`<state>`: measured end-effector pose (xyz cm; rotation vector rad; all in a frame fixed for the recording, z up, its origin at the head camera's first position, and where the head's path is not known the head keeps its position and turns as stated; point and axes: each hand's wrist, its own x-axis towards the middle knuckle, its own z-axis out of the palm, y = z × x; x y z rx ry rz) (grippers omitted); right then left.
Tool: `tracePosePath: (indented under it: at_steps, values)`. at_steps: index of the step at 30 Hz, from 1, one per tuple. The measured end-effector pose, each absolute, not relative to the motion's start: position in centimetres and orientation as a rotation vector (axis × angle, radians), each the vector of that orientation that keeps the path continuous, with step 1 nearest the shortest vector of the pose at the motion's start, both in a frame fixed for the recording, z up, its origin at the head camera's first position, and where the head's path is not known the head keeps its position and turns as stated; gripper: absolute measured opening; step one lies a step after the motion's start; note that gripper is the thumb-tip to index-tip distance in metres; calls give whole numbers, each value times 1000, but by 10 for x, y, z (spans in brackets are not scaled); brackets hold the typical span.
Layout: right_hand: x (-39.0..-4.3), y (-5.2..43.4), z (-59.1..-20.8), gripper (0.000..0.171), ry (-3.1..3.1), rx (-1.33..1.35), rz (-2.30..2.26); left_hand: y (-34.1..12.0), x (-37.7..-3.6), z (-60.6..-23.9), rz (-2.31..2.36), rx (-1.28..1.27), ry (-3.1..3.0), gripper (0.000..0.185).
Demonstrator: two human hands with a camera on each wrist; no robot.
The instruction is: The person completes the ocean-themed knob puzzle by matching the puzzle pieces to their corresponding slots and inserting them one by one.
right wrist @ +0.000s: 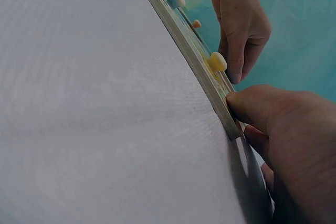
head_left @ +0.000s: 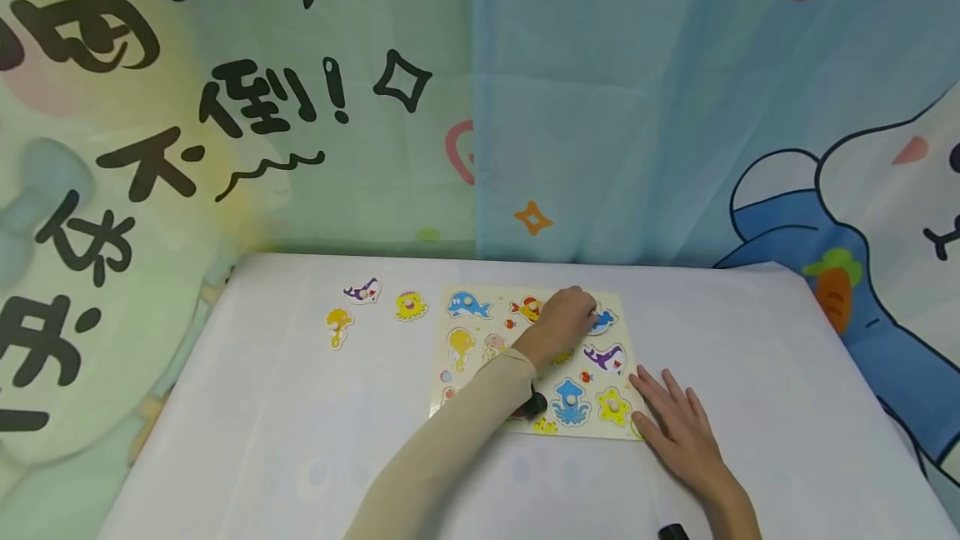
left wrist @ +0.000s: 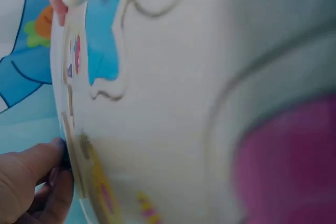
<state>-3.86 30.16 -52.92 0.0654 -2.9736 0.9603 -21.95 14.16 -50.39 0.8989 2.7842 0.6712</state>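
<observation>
Left hand point(head_left: 562, 323) is pinching a blue piece point(head_left: 603, 322) on the puzzle board point(head_left: 594, 426), grip nearly closed. Right hand point(head_left: 681, 436) is resting, grip spread, thumb touching board edge.

The board point(head_left: 504, 293) is showing pale cream; its whale piece point(head_left: 468, 304), octopus piece point(head_left: 572, 401) and corner dolphin piece point(head_left: 603, 323) are wearing blue, while the starfish piece point(head_left: 614, 407) is gleaming yellow; the loose seahorse point(head_left: 339, 328) is showing yellow; the cloth point(head_left: 285, 440) is lying white; the sleeve point(head_left: 450, 440) is showing beige; the backdrop point(head_left: 600, 90) is pairing green with light blue, its lettering point(head_left: 258, 92) running black.
</observation>
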Motion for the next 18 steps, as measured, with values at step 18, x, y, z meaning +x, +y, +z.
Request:
tracePosePath:
  at_steps: [18]
  values:
    - [-39, 302, -530, 55, -2973, 72, 963, 150, -219, -494, 594, 783, 2722, 17]
